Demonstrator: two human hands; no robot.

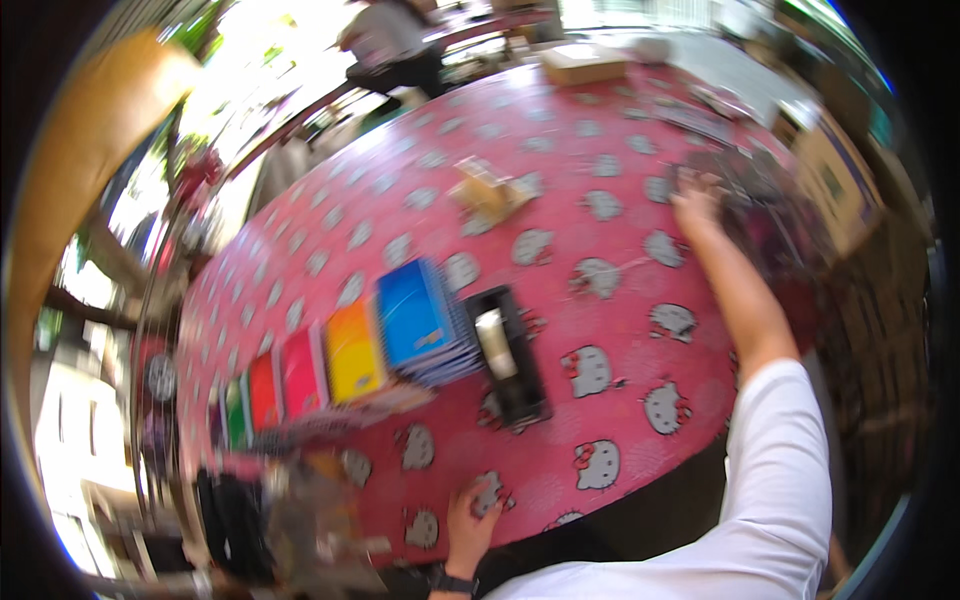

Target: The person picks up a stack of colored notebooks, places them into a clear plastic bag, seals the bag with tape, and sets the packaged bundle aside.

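My left hand (472, 525) lies on the pink patterned tablecloth (640, 490) at the near edge, its fingers apart and holding nothing. Stretched far to the right, my right hand (698, 202) has spread fingers beside a heap of clear plastic bags (765, 205); blur hides whether it touches them. Between the hands sits a black tape dispenser (508, 360) with a pale roll. To its left runs a row of spiral notebook stacks: blue (413, 312), yellow (354, 352), pink (302, 375), red (265, 392) and green (237, 415), with a purple one at the end.
A small tan block-like item (485, 192) stands mid-table. At the far end is a flat cardboard box (583, 64). An open carton (838, 185) stands beyond the plastic at right. A black bag (232, 525) is at the lower left. Another person (390, 45) is in the background.
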